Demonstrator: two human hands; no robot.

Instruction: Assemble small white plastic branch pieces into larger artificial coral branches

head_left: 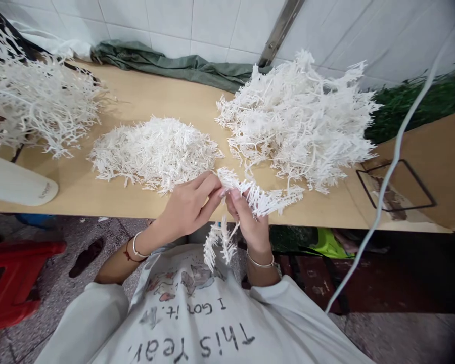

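Observation:
Close to the table's front edge, my right hand (251,225) is closed around a white plastic plant sprig (267,198), thumb on top. Its frilly branches spread to the right over the table, and another part hangs down in front of my shirt. My left hand (191,202) pinches the same sprig at its left end, fingertips almost touching the right thumb. What exactly lies between those fingertips is too small to tell. Just beyond my left hand is a low heap of short white sprigs (157,151). A larger pile of white branching sprigs (299,119) sits beyond my right hand.
More white branches (41,101) stand at the far left, near a white bottle (18,179). A green cloth (174,65) runs along the tiled wall. On the right are a cardboard box (432,167), a black wire frame (396,184) and a hanging white cable (389,187). A red stool (18,273) stands below left.

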